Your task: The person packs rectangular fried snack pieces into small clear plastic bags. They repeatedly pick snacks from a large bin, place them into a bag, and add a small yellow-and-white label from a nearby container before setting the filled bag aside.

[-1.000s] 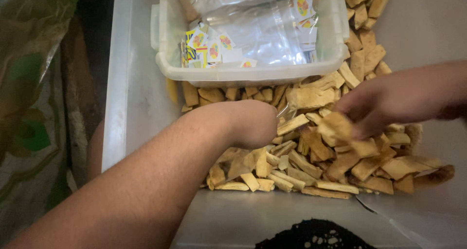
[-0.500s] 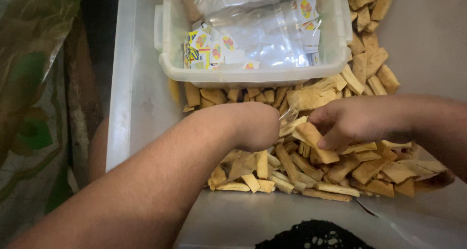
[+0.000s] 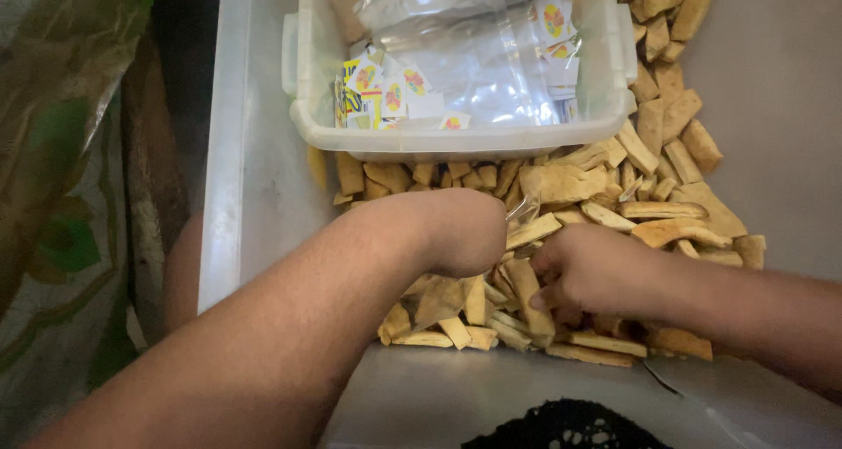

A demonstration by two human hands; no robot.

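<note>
hands: two, left hand (image 3: 465, 230) curled, grip hidden; right hand (image 3: 592, 269) pinching a chip (image 3: 529, 298)
chips: one heap (image 3: 649, 177), uncounted, tan, flat, rough strips, below tub
tub (image 3: 303, 107): one, white plastic, holding clear bags (image 3: 474, 59)

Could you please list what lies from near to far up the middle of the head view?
Black object at the bottom edge → bare grey tray floor → left hand and right hand in the pile of chips → white tub of clear bags.
</note>
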